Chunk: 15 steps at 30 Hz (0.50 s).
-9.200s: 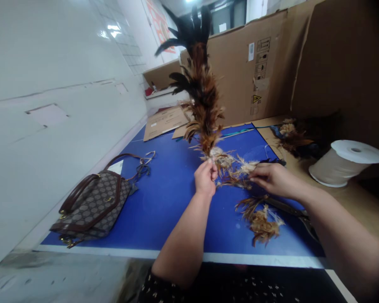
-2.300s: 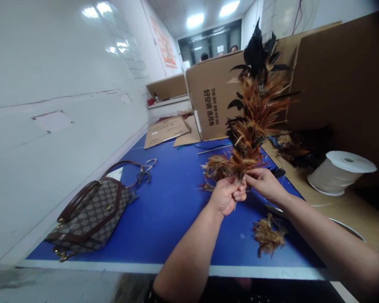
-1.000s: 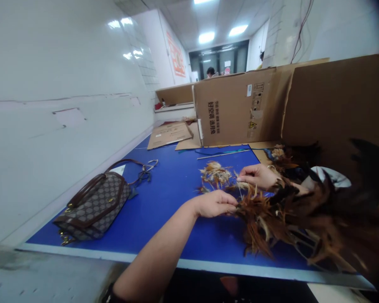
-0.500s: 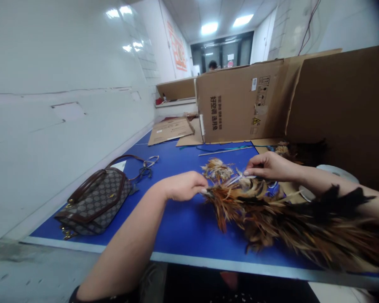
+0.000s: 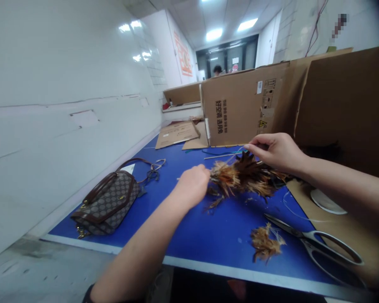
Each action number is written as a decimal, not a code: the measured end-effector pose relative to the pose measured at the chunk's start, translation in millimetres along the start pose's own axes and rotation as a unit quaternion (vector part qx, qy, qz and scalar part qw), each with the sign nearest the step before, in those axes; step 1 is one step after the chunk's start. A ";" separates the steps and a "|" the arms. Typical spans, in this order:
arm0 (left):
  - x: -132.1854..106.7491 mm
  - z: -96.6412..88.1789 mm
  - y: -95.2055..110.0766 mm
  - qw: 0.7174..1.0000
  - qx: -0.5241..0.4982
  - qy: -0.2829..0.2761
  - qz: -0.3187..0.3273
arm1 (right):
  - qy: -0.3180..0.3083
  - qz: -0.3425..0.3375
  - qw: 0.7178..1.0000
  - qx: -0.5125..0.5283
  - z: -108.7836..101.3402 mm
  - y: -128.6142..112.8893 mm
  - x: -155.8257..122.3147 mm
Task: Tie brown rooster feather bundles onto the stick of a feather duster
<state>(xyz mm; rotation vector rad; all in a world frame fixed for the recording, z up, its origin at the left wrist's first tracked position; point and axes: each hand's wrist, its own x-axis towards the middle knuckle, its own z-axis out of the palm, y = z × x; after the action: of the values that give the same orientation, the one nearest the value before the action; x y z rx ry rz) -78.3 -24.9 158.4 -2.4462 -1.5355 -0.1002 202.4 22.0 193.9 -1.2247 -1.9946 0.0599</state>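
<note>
My left hand is closed round the near end of a brown and tan feather trim, which stretches to the right over the table. My right hand is raised above the trim, thumb and forefinger pinched on a thin white string that runs down toward the feathers by my left hand. Below the trim lies a small loose feather bunch with pale quill ends. Beside it rest large scissors with their handles toward the right front.
On the blue table, a patterned handbag sits at the left. A big cardboard box stands behind, with flat cardboard beside it. A white round object lies under my right forearm. Another person's head shows far back.
The feather trim has swung away from the table's front right, uncovering the scissors and the loose bunch. My right hand has moved up and away, still pinching the string. The view has shifted slightly.
</note>
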 end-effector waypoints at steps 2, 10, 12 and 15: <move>0.5 11.8 18.3 1.000 0.001 0.009 0.008 | 0.024 -0.011 1.000 -0.011 7.0 -14.1 -2.3; 0.6 44.5 71.6 0.999 0.007 0.047 0.009 | 0.002 -0.024 1.000 -0.019 34.6 -55.7 2.6; 4.8 55.5 76.6 0.997 -0.050 0.065 0.003 | -0.031 -0.042 0.999 0.001 40.4 -70.9 -3.6; 14.5 75.5 77.6 0.961 -0.231 0.148 -0.031 | -0.084 -0.113 0.990 0.020 46.6 -91.6 -26.5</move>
<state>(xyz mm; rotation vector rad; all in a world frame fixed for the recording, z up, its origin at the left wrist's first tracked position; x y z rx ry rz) -8.2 -25.6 74.6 -2.5531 -1.5856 -0.8869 111.4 -31.8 183.7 -0.9879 -2.2553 0.0921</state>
